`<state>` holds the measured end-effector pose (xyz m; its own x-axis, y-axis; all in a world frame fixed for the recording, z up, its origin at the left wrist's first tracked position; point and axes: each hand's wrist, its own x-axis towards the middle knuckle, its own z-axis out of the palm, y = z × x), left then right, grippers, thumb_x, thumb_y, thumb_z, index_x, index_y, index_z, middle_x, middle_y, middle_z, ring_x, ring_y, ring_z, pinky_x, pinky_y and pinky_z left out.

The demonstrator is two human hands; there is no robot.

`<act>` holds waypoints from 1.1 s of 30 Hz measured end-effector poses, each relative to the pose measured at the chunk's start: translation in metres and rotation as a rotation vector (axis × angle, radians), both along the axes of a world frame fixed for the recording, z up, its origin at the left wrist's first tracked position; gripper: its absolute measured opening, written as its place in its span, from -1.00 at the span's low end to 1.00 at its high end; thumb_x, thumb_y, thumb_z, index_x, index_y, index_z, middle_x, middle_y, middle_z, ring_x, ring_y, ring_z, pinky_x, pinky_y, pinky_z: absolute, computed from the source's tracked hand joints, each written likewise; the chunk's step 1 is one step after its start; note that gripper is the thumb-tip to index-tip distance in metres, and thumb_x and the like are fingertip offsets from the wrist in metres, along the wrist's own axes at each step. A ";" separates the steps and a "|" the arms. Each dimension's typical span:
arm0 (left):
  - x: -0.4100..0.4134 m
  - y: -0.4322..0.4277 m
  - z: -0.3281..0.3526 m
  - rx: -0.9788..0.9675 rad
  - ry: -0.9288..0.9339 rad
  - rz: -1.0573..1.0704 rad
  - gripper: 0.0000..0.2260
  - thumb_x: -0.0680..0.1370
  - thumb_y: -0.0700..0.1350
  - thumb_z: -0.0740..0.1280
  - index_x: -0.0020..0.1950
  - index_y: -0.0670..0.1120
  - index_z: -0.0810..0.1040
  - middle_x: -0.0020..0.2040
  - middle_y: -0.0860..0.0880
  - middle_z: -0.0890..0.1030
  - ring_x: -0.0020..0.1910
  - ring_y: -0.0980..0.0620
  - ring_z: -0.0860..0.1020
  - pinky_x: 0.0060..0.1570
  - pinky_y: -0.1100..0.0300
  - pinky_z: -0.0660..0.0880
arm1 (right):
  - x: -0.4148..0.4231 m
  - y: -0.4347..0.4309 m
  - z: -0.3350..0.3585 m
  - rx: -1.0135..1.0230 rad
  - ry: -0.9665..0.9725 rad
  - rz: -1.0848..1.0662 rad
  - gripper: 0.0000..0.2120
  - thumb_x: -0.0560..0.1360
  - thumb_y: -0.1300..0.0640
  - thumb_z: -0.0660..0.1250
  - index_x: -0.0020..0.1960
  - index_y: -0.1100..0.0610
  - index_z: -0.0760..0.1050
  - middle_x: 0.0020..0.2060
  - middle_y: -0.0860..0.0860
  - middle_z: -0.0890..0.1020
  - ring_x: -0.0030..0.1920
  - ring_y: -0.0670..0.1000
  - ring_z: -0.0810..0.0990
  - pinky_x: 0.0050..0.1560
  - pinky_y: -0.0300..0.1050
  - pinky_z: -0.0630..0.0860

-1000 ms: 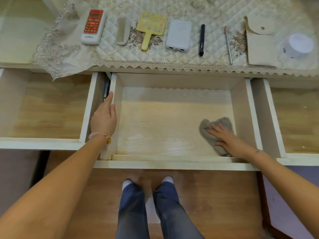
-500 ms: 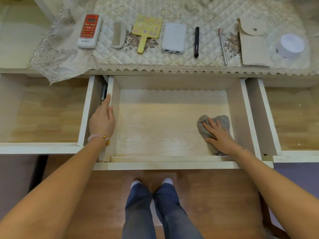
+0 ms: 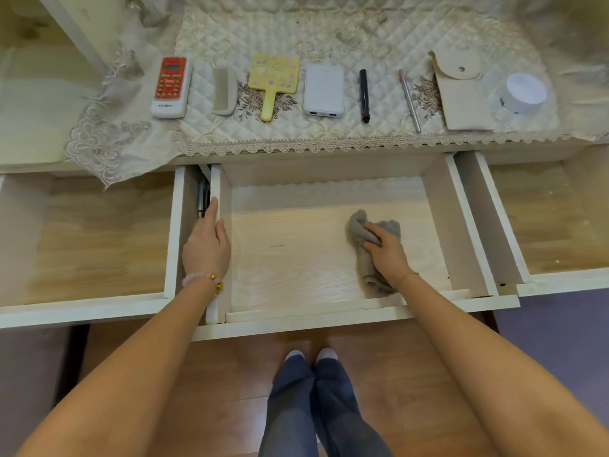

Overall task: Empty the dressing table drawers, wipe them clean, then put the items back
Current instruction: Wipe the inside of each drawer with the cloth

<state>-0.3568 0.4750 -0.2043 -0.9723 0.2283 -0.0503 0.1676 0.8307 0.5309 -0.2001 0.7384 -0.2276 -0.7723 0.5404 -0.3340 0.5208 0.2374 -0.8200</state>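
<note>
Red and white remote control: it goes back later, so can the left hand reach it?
Probably yes: the left hand holds nothing, and the red and white remote control lies uncovered, straight ahead.

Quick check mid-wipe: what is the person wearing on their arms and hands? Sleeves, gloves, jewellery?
Both forearms are bare as far as the view shows, with no sleeves, and no gloves on the left hand or right hand. The left wrist carries a bracelet of pale pink beads with a few gold-coloured ones. Anything on the right wrist is too faint to tell.
</note>
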 end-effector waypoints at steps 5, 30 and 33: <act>0.002 -0.002 0.001 -0.016 -0.020 -0.007 -0.60 0.65 -0.04 0.01 0.51 0.03 0.16 0.19 -0.13 0.52 0.00 -0.18 0.53 -0.23 0.09 0.39 | 0.002 -0.005 0.015 -0.269 0.087 -0.205 -0.64 0.54 0.38 0.17 0.30 0.20 0.43 0.18 0.13 0.53 0.18 0.09 0.50 0.16 -0.14 0.47; 0.104 0.127 0.029 -0.067 0.158 -0.497 -0.64 0.49 -0.14 0.19 0.25 -0.23 0.49 0.15 -0.21 0.58 0.13 -0.21 0.53 0.10 -0.05 0.45 | 0.097 0.090 0.085 -0.736 0.422 -0.510 -0.67 0.58 0.30 0.15 0.32 0.15 0.38 0.12 0.08 0.58 0.08 0.02 0.61 0.08 -0.05 0.58; 0.142 0.188 0.034 -0.036 0.141 -0.548 -0.64 0.51 -0.09 0.18 0.24 -0.20 0.50 0.13 -0.18 0.59 0.10 -0.18 0.55 0.08 -0.01 0.46 | 0.121 0.137 0.091 -0.743 0.425 -0.507 -0.73 0.58 0.31 0.14 0.22 0.12 0.44 0.07 0.11 0.61 0.03 0.03 0.65 0.03 -0.05 0.60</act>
<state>-0.2147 0.6625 -0.1704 -0.7100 0.7021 0.0549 0.6469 0.6193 0.4450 -0.0795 0.8751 -0.1366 -0.6418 0.6054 -0.4707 0.0469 -0.5816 -0.8121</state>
